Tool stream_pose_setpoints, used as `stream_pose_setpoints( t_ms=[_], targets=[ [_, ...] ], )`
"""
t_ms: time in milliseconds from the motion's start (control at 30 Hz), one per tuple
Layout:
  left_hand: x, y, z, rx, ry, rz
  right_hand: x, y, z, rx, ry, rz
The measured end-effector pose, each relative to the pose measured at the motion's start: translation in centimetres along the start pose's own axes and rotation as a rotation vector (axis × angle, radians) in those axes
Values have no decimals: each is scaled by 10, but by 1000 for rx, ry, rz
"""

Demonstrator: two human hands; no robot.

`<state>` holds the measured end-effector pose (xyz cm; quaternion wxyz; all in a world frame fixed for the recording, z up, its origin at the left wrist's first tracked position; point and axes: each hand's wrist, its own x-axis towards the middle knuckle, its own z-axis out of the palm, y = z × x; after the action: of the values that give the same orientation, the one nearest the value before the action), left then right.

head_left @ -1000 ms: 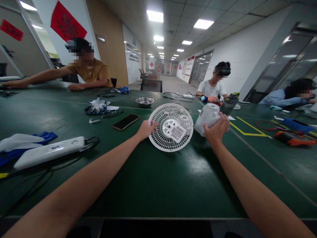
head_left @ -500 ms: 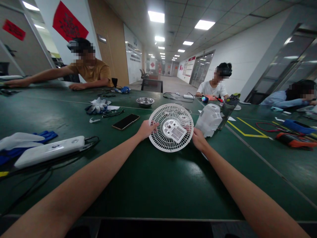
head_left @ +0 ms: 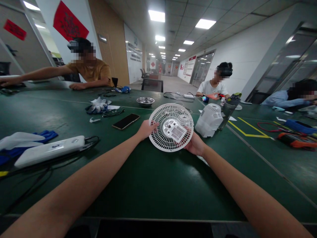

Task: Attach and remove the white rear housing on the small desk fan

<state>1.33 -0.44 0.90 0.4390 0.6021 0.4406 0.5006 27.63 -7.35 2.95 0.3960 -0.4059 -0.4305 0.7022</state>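
Observation:
A round white fan grille (head_left: 155, 140) is held tilted above the green table, its slotted centre plate towards me. My left hand (head_left: 146, 129) grips its left rim, thumb on the front and fingers mostly behind. At the lower right, my right hand (head_left: 196, 143) is against the back of the grille. Its fingertips are partly hidden and show only through the bars. Just right of the grille stands a white plastic housing (head_left: 210, 120) with vent slots. A dark bottle (head_left: 227, 112) with a green-trimmed lid is right behind the housing.
Left of the grille lie a phone (head_left: 126, 121), a metal bowl (head_left: 145, 101) and work gloves (head_left: 97, 106). A white power strip (head_left: 53, 150) with cables is at the near left. An orange multimeter (head_left: 297, 140) lies far right. Several people sit around the table (head_left: 153, 191).
My right hand has moved from the grille's right rim down and left, behind its lower right part. The grille and my left hand have stayed nearly still.

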Motion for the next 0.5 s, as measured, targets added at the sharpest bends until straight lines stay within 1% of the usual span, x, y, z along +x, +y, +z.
stream_pose_setpoints(
  t_ms=[133,300,500],
  targets=[
    [0,0,-1,16,-8,0,-1,-2,2,64,2,34],
    [-3,3,0,4,-3,2,-2,-3,2,43,-4,39],
    [0,0,0,5,-9,-5,-1,-1,1,5,17,25]
  ],
)
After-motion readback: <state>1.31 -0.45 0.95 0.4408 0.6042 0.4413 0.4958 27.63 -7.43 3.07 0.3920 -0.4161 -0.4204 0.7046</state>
